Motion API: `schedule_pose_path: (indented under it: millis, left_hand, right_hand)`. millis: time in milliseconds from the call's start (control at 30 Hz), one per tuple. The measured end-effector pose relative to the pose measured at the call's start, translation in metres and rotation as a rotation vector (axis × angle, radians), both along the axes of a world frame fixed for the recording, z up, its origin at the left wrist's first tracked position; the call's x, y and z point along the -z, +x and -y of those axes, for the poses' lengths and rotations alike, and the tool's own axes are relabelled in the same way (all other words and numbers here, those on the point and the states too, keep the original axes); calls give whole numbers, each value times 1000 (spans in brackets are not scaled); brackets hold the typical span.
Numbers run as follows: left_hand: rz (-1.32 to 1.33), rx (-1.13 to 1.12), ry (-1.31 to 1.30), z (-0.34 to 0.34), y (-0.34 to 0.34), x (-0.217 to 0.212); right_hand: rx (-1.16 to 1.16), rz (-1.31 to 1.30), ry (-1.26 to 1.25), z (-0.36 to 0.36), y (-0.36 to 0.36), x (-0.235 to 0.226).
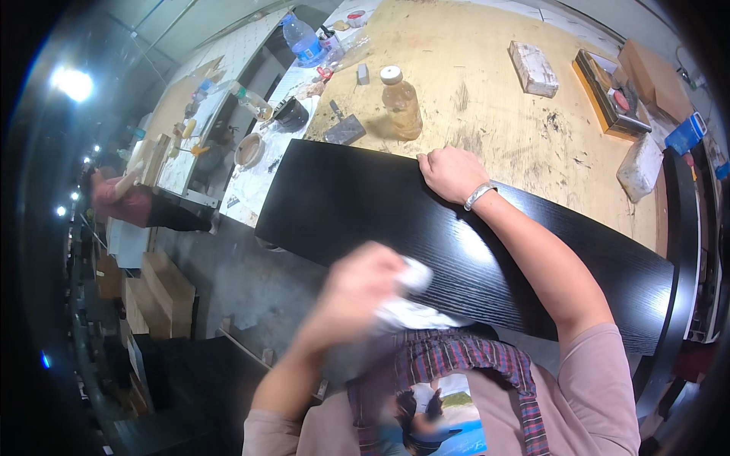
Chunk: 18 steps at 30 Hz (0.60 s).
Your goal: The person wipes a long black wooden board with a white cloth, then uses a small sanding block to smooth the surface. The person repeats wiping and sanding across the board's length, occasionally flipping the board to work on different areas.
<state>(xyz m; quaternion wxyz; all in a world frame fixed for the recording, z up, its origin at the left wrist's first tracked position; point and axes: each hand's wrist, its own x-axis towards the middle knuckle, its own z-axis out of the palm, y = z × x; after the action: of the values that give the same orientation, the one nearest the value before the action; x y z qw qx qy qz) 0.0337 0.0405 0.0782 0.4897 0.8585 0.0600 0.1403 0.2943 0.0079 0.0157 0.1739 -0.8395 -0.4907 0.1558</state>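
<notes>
A long black wood-grain board (365,199) lies slantwise across the near side of the worktable. My right hand (452,175), with a silver bracelet at its wrist, rests on the board's far edge, the fingers curled over it. Smeared by motion, my left hand (363,281) is above the near edge, closed on a white cloth (416,275). More white cloth hangs below that hand, in front of my plaid apron (456,349). Glare on the board's middle hides some of its surface.
Beyond the board stand a plastic bottle of yellowish liquid (401,102), a grey block (344,130) and a dark pot (291,114). A pale wrapped block (534,68) and an open box (612,95) lie far right. A person in red (118,199) works at the left.
</notes>
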Motion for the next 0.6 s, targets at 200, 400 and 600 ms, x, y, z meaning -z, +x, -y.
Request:
schedule_pose_path:
  millis: [200,400,600]
  left_hand:
    - [-198,-928,-65,-91,-57,35]
    - [113,165,350,101,36,58]
    - [-176,173,-488,32,8,-16]
  right_hand:
    - [-56,-2,43,-6,-11,0]
    - [-23,12,61,-9,-3,14]
    - [50,133,406,26,-7,10]
